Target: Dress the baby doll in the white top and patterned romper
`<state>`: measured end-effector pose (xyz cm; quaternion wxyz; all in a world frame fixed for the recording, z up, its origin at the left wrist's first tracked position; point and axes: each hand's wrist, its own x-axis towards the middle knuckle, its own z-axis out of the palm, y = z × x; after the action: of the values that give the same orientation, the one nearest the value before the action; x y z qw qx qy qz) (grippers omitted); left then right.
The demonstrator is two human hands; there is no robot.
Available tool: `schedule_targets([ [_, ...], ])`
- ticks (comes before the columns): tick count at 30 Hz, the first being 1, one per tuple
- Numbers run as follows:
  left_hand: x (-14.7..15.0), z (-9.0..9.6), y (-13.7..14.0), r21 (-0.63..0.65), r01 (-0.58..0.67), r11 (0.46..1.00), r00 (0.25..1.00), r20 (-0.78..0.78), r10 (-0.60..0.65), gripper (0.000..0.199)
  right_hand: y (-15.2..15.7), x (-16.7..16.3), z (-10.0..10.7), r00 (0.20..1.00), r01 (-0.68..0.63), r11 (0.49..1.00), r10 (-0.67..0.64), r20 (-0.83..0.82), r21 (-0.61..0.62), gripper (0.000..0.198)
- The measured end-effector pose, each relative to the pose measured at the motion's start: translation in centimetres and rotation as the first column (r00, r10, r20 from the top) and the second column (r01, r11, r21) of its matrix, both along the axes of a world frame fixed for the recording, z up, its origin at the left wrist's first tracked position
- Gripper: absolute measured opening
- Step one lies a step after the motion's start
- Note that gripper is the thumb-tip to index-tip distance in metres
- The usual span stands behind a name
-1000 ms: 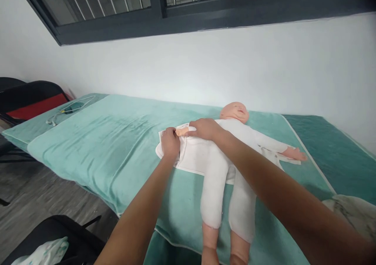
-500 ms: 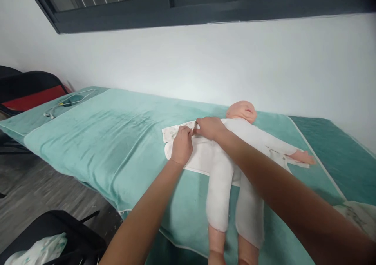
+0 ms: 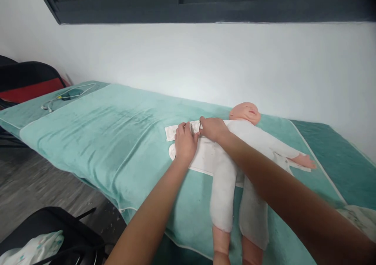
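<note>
A baby doll (image 3: 244, 113) in a white suit (image 3: 225, 194) lies on its back on the bed, bare feet toward me. Spread beneath it is an opened white baby shirt (image 3: 204, 157), whose small-print sleeve (image 3: 170, 133) reaches out to the left. My left hand (image 3: 187, 141) lies over that sleeve, fingers bent across it and thumb against the cloth. Close beside it my right hand (image 3: 214, 128) pinches the sleeve's inner part near the doll's shoulder. The doll's arm on this side is hidden by my hands and the cloth.
A teal cover (image 3: 123, 127) drapes the bed, which stands against a white wall (image 3: 205, 61) below a dark window frame (image 3: 117, 11). A cord (image 3: 53, 104) lies at the far left end. A black chair (image 3: 55, 229) holding a printed cloth (image 3: 41, 247) stands at lower left.
My left hand has opened out from a tighter pinch and now covers more of the sleeve. My right hand keeps its pinch. The view has shifted slightly.
</note>
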<state>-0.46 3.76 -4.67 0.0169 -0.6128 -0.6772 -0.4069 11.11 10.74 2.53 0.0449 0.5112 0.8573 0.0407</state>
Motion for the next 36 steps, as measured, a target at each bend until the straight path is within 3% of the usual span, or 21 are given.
schedule_targets([
  [6,0.0,0.1,0.0,-0.125,0.019,0.992,0.999,-0.046,-0.025,0.055,-0.1,0.0,0.0,1.000,-0.019,1.000,0.019,-0.007,0.000,0.040],
  [10,0.0,0.2,0.0,-0.119,-0.037,0.992,0.995,-0.092,0.026,0.029,-0.1,0.0,0.1,0.999,-0.026,1.000,0.026,-0.020,0.005,0.048],
  [13,-0.5,-0.1,0.4,-0.079,0.002,0.997,0.999,0.033,0.001,0.013,-0.1,0.2,0.1,0.999,-0.033,0.999,0.033,-0.035,-0.003,0.052],
  [17,-0.9,-0.2,0.7,0.069,0.094,0.993,0.955,0.274,-0.110,0.011,0.0,0.3,0.1,0.998,-0.031,0.999,0.029,-0.055,-0.028,0.050],
  [25,-0.4,0.4,-0.4,0.187,0.277,0.943,0.900,0.294,-0.323,0.015,-0.4,0.1,0.5,0.992,0.053,0.998,-0.056,-0.115,-0.033,0.037],
  [30,0.2,0.1,-0.6,0.060,0.411,0.910,0.875,0.254,-0.412,0.012,-0.5,0.2,0.7,0.997,0.010,1.000,-0.011,-0.077,-0.018,0.033],
  [36,0.2,-0.2,-0.2,-0.034,0.394,0.919,0.897,0.233,-0.376,0.014,-0.9,0.7,0.9,0.997,-0.002,1.000,0.001,-0.078,-0.006,0.031],
])
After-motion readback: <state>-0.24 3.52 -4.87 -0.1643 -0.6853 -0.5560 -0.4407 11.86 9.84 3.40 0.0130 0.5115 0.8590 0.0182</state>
